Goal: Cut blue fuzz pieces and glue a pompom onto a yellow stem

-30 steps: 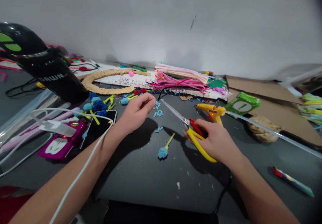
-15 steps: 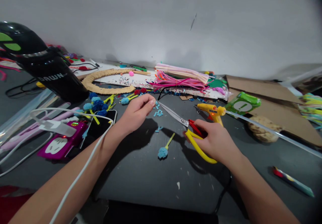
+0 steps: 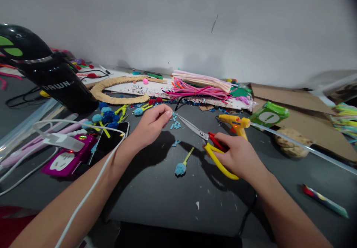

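Observation:
My right hand (image 3: 237, 153) grips the yellow-and-red handles of a pair of scissors (image 3: 196, 131), whose blades point up and left. The blade tips sit close by the fingertips of my left hand (image 3: 154, 123). That hand is closed in a pinch; whatever lies between thumb and finger is too small to make out. Short light-blue cut pieces (image 3: 176, 124) are scattered on the table just below the tips. Nearer to me lies a blue fuzzy flower (image 3: 180, 169) with a yellow-green stem.
A yellow glue gun (image 3: 234, 121) with a long clear stick stands right of the scissors. At left are a black bottle (image 3: 61, 84), a purple power strip (image 3: 69, 157), a phone (image 3: 111, 140) and blue flowers (image 3: 108, 116). Pink pipe cleaners (image 3: 198, 88) lie behind.
The scissors and my right hand have shifted very slightly, the handles a little closer together. My left hand and the things on the table look the same.

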Demonstrator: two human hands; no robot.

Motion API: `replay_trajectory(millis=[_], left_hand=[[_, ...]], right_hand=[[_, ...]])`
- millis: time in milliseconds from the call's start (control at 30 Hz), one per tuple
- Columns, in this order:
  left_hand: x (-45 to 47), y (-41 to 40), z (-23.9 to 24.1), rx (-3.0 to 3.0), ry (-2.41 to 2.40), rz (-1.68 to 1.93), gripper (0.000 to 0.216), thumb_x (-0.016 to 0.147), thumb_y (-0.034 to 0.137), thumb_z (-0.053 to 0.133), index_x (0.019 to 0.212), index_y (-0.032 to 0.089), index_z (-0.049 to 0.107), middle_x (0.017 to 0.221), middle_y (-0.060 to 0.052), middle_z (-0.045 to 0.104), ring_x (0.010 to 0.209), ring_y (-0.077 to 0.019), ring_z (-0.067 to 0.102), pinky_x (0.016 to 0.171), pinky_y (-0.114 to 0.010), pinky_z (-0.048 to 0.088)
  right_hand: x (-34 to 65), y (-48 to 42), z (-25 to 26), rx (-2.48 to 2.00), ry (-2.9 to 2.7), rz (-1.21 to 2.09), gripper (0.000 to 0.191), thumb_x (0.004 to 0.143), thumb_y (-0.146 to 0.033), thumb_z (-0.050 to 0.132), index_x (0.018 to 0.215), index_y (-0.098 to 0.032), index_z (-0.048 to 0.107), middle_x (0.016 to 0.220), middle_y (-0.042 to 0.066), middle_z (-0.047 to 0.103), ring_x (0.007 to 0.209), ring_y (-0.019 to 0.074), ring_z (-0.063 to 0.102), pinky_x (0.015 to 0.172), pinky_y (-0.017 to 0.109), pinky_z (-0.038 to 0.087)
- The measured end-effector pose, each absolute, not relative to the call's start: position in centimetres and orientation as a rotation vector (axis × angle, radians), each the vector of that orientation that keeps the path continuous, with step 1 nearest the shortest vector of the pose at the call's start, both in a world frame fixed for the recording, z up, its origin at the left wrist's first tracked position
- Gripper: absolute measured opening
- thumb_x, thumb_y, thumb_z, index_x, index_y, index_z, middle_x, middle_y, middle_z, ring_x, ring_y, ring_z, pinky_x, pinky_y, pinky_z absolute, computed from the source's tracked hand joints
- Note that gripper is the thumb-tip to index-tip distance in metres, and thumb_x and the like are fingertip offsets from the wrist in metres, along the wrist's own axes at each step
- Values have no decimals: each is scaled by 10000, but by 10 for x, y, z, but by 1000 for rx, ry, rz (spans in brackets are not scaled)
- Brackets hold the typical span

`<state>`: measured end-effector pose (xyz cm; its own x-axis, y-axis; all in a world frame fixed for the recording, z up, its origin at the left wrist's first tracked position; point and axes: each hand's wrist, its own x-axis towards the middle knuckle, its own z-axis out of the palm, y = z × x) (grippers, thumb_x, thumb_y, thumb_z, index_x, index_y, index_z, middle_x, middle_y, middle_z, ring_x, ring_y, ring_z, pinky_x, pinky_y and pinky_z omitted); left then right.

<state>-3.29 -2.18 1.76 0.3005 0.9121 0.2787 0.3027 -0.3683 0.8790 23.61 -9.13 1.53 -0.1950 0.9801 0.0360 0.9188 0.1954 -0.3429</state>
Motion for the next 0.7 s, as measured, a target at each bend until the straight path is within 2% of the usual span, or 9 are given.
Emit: replay_trajectory(millis=[267, 700], left_hand=[[-33, -20, 12, 1792, 1059, 1074, 276, 974, 373, 457, 790, 178, 520, 691, 7, 473, 632, -130, 443, 593, -276, 360], [-30, -21, 8, 1713, 1047, 1101, 288, 989, 384, 410, 774, 198, 456, 685, 10, 460, 621, -129, 429, 563, -267, 362]], right_hand=[[234, -92, 17, -1833, -2184, 333, 350, 778, -541, 620, 701, -229, 479, 583, -22, 518, 551, 137, 415, 521, 261, 234], [234, -92, 16, -1817, -2191, 336, 351, 790, -537, 609, 694, -229, 471, 565, -27, 504, 549, 136, 405, 527, 265, 236]])
